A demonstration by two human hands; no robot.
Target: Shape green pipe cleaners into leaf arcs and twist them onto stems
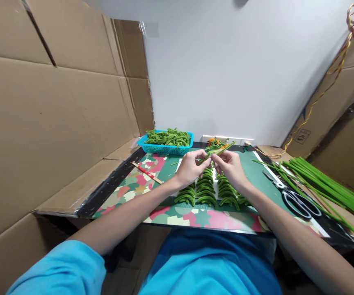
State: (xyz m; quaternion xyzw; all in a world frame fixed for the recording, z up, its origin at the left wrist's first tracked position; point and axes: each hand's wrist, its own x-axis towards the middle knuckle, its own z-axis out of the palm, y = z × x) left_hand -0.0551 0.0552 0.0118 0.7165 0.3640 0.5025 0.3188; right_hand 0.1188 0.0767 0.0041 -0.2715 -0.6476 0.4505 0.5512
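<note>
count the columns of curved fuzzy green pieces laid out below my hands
4 in view: the leftmost column of curved fuzzy green pieces, the second column, the third column and the fourth column, partly behind the bare right forearm. More may be hidden there.

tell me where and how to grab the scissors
Take the scissors by the handle loops, coming from the near side with the right hand once it is free. They lie flat, loops towards the person and blades pointing away, so this should keep fingers off the blades. Probably go in from above, as green stems crowd the loops' right side.
</note>
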